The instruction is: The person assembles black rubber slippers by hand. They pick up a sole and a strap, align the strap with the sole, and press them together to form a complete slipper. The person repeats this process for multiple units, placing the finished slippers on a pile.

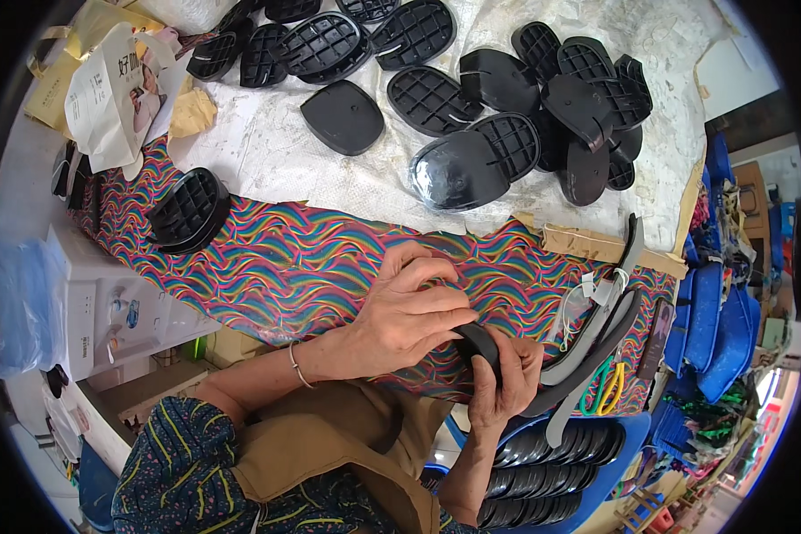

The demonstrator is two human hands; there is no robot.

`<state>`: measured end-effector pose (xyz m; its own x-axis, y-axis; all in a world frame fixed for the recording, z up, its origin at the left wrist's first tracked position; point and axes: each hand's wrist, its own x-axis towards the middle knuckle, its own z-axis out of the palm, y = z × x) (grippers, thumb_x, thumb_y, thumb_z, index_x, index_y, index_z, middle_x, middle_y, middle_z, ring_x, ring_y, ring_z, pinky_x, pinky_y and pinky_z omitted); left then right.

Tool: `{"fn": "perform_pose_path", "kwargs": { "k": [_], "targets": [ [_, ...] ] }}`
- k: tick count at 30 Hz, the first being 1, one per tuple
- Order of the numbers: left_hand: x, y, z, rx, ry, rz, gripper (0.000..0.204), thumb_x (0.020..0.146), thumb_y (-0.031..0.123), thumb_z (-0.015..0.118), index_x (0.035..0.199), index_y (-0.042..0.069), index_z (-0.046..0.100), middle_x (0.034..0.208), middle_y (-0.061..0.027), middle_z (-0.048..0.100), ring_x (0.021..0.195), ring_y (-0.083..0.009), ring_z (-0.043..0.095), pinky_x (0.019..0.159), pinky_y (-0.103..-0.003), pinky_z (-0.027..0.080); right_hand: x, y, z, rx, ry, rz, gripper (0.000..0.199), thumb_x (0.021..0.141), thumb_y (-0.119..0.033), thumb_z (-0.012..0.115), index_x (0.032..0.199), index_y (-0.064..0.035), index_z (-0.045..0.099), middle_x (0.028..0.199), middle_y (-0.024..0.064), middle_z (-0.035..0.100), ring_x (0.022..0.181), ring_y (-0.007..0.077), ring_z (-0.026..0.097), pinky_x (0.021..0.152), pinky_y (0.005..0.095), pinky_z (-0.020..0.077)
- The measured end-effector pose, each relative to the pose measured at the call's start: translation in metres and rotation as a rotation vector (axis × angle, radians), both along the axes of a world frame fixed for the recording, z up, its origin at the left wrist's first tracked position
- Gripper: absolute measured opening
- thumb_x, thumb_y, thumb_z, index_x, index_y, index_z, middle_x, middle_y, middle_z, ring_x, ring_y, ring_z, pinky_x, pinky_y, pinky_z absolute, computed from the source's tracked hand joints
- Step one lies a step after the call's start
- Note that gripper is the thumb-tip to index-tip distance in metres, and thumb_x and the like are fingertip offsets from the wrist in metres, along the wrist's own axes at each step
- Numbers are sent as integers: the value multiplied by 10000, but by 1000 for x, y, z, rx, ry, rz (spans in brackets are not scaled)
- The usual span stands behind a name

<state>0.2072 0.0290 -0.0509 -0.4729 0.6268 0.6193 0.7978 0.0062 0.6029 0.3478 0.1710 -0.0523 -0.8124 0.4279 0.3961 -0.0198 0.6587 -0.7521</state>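
My right hand [507, 374] grips a black rubber shoe heel piece [477, 347] near the table's front edge, thumb on its near side. My left hand [416, 307] is bent over from the left, its fingertips drawn together at the upper edge of that piece. Whatever sits between those fingertips is hidden. To the right of my hands lie long curved strips [610, 334], black and grey, with a white tag and thread at one end. A small stack of black heel pieces [190, 211] with gridded hollow faces rests at the left of the patterned table cover [303, 254].
Several black heel pieces [343, 117] are scattered on white sheeting [267, 147] at the back. Green-handled and yellow-handled scissors [610, 390] lie at the right. Below the table edge, a blue bin [634, 436] holds rows of black pieces. Paper bags [116, 98] stand back left.
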Motion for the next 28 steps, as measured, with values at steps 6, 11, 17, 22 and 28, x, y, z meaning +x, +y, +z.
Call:
{"fn": "perform_pose_path", "kwargs": {
  "k": [6, 11, 17, 22, 28],
  "targets": [
    [1, 3, 2, -38, 144, 68, 344, 619, 149, 792, 925, 9, 719, 959, -38, 635, 998, -248, 579, 924, -509, 409, -2, 0, -2, -22, 8, -37, 373, 751, -98, 783, 1103, 3, 713, 893, 91, 548, 806, 224, 539, 741, 327, 455],
    [2, 2, -1, -80, 254, 133, 290, 661, 126, 762, 904, -18, 692, 912, -63, 604, 964, -247, 587, 912, -511, 422, -7, -1, 3, -37, -21, -65, 346, 774, -102, 776, 1097, 3, 712, 883, 95, 548, 807, 217, 538, 749, 319, 451],
    [-1, 0, 2, -120, 351, 139, 282, 669, 117, 765, 902, -19, 683, 910, -75, 615, 920, -243, 611, 877, -482, 440, -10, 0, 1, -57, -17, -88, 312, 803, -113, 761, 1088, 5, 711, 881, 96, 545, 805, 215, 534, 748, 317, 448],
    [-7, -1, 2, -43, 203, 120, 263, 716, 111, 784, 924, -14, 680, 918, -90, 619, 842, -232, 612, 873, -454, 461, -10, 2, -5, -123, 44, -214, 291, 858, -156, 718, 1090, 20, 706, 907, 81, 560, 825, 197, 545, 758, 312, 458],
    [20, 5, 10, 49, -924, -16, 443, 925, 137, 694, 1330, 17, 561, 1015, -39, 678, 883, -265, 669, 908, -399, 486, 0, -9, -28, -1018, 412, -273, 350, 974, -251, 626, 1231, -14, 648, 1090, 105, 611, 1136, 222, 591, 1009, 336, 461]
  ]
}}
